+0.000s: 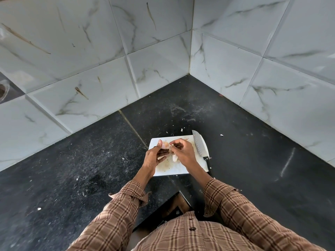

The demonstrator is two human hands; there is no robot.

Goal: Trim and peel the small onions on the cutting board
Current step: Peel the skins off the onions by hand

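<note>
A white cutting board (174, 169) lies on the black counter, stained with brownish onion bits. Above it, my left hand (155, 156) grips a small pale onion (165, 145) between thumb and fingers. My right hand (183, 151) pinches a thin strip of skin at the onion's right side. Another pale peeled piece (174, 158) lies on the board just below my right hand. A knife (199, 145) with a dimpled blade and black handle rests along the board's right edge, untouched.
The black stone counter (90, 160) fills a corner between two marble-tiled walls (272, 69). Small scraps of skin (181, 130) are scattered on the counter beyond the board. The counter's front edge runs near my body.
</note>
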